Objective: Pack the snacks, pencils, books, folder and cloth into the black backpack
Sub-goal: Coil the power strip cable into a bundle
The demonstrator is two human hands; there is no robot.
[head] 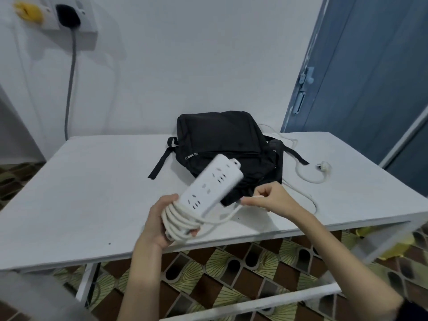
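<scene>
Left hand [159, 218] grips power strip [209, 185] and coiled cord [183, 222] — right hand [272, 196] beside it pinches cord taut, likely for winding — backpack [222, 140] beyond

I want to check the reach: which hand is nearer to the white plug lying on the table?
The right hand: it pinches the cord, down-left of the white plug. The left hand, gripping the power strip, is farther left.

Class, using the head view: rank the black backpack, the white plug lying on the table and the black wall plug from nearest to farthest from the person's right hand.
From the right hand:
1. Black backpack, just behind the hand on the table.
2. White plug, farther right on the table.
3. Black wall plug, high on the wall, far left.
</scene>
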